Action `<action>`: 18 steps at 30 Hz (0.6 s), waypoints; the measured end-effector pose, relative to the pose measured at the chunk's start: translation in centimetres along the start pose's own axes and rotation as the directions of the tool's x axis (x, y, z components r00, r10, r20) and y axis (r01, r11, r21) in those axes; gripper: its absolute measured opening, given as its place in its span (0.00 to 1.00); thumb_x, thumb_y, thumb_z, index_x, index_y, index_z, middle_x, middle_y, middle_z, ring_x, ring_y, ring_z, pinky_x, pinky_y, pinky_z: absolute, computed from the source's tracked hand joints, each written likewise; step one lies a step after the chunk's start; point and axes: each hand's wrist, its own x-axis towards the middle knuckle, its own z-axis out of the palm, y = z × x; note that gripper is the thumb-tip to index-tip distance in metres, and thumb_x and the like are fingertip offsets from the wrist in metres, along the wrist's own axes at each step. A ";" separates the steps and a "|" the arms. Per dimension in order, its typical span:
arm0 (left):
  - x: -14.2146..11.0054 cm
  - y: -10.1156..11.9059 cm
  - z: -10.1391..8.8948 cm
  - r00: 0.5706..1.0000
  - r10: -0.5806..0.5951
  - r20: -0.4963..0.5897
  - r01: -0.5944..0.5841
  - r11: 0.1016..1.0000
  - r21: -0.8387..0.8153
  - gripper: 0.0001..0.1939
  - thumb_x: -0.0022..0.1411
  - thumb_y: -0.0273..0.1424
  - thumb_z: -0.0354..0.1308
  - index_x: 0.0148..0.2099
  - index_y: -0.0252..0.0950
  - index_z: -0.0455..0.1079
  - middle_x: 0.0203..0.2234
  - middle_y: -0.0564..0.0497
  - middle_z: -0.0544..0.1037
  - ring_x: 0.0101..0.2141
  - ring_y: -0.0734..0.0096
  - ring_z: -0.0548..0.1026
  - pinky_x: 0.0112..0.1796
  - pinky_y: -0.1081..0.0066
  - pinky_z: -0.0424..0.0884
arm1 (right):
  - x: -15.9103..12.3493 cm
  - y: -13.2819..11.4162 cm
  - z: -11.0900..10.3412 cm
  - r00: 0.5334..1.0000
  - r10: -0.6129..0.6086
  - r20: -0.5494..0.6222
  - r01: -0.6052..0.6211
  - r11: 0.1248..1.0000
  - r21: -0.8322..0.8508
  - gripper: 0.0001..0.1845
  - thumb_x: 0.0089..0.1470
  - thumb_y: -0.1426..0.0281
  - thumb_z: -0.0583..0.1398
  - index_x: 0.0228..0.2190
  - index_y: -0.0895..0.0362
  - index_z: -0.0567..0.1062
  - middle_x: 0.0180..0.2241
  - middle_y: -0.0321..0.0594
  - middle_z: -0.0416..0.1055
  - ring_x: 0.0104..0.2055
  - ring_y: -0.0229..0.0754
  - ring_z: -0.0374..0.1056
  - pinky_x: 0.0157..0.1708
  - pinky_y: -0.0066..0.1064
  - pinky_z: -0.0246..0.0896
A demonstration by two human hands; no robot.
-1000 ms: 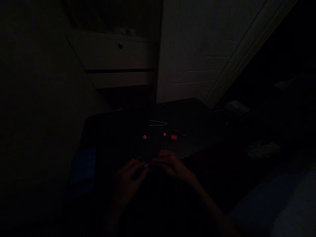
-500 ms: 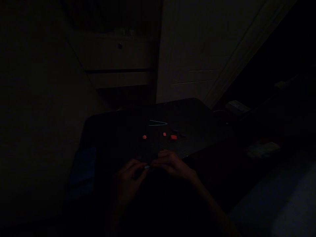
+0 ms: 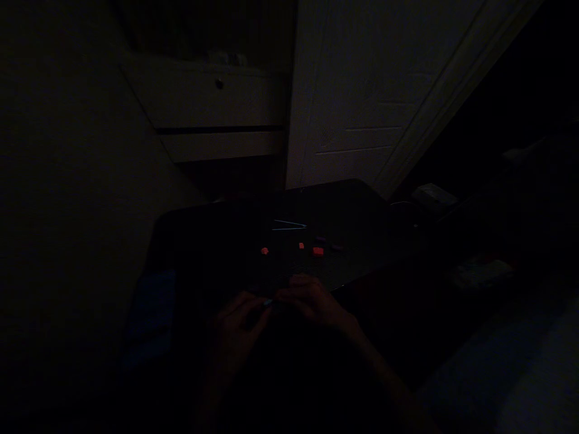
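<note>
The room is very dark. My left hand (image 3: pixel 235 328) and my right hand (image 3: pixel 312 301) meet at the near edge of a dark table (image 3: pixel 217 241). Their fingertips pinch together on a tiny pale piece (image 3: pixel 268 302) between them. Beyond the hands, three small red pieces lie on the table: one on the left (image 3: pixel 265 251), a smaller one in the middle (image 3: pixel 301 245) and a bigger one on the right (image 3: pixel 318 251). Thin metal tweezers (image 3: pixel 289 225) lie further back.
A pale door (image 3: pixel 362 90) and a drawer unit with a knob (image 3: pixel 219 84) stand behind the table. A blue object (image 3: pixel 151 313) sits at the table's left side. Dim clutter (image 3: pixel 479 271) lies on the floor to the right.
Both hands stay together at the table's near edge with only slight finger shifts. The picture has grown a little darker.
</note>
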 end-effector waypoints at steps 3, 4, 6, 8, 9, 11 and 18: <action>0.0 0.1 0.0 1.000 -0.005 0.005 0.005 1.000 -0.002 0.07 0.70 0.37 0.64 0.42 0.44 0.82 0.37 0.54 0.86 0.37 0.66 0.86 0.38 0.71 0.79 | 0.0 0.1 0.0 1.000 -0.003 -0.001 0.003 1.000 0.001 0.13 0.73 0.70 0.61 0.46 0.58 0.86 0.32 0.41 0.76 0.36 0.43 0.70 0.38 0.33 0.61; 0.0 0.2 0.0 1.000 -0.009 0.005 0.009 1.000 -0.002 0.07 0.71 0.37 0.63 0.42 0.44 0.82 0.37 0.54 0.86 0.37 0.66 0.86 0.37 0.71 0.79 | 0.0 0.2 0.0 1.000 -0.008 0.010 0.008 1.000 0.008 0.13 0.74 0.69 0.60 0.47 0.58 0.86 0.32 0.41 0.76 0.36 0.43 0.70 0.39 0.34 0.61; 0.0 0.3 0.0 1.000 -0.017 0.006 0.017 1.000 0.006 0.07 0.71 0.37 0.63 0.41 0.44 0.82 0.37 0.54 0.86 0.38 0.65 0.86 0.38 0.71 0.79 | 0.1 0.3 -0.2 0.999 -0.033 0.026 0.032 0.999 0.041 0.15 0.75 0.67 0.59 0.46 0.57 0.87 0.31 0.41 0.76 0.36 0.43 0.70 0.39 0.34 0.61; 0.0 0.3 -0.1 1.000 -0.023 0.011 0.023 1.000 0.015 0.07 0.71 0.37 0.63 0.42 0.45 0.82 0.38 0.54 0.86 0.38 0.65 0.86 0.36 0.71 0.79 | 0.2 0.5 -0.4 0.998 -0.052 0.034 0.049 0.995 0.083 0.17 0.76 0.65 0.58 0.46 0.56 0.87 0.31 0.40 0.75 0.35 0.43 0.69 0.39 0.34 0.61; 0.0 0.3 -0.1 1.000 -0.025 0.012 0.025 1.000 0.013 0.07 0.71 0.38 0.63 0.42 0.45 0.82 0.38 0.54 0.86 0.37 0.66 0.86 0.34 0.72 0.78 | 0.2 0.5 -0.5 0.998 -0.053 0.041 0.049 0.994 0.097 0.18 0.76 0.63 0.58 0.47 0.56 0.87 0.31 0.40 0.75 0.35 0.43 0.69 0.39 0.34 0.61; 0.0 0.3 -0.1 0.999 -0.028 0.015 0.028 1.000 0.004 0.08 0.71 0.38 0.63 0.42 0.45 0.83 0.38 0.54 0.86 0.34 0.67 0.86 0.32 0.73 0.78 | 0.2 0.5 -0.7 0.997 -0.049 0.057 0.043 0.993 0.110 0.19 0.76 0.61 0.57 0.46 0.56 0.87 0.31 0.40 0.74 0.35 0.43 0.69 0.40 0.35 0.62; 0.1 0.4 -0.1 0.998 -0.058 0.010 0.057 0.998 0.006 0.09 0.71 0.40 0.63 0.42 0.45 0.83 0.38 0.54 0.86 0.28 0.70 0.83 0.30 0.72 0.77 | -0.1 0.4 -0.3 0.990 0.124 -0.068 -0.109 0.975 0.191 0.24 0.74 0.53 0.58 0.46 0.56 0.88 0.31 0.40 0.76 0.34 0.41 0.71 0.35 0.32 0.63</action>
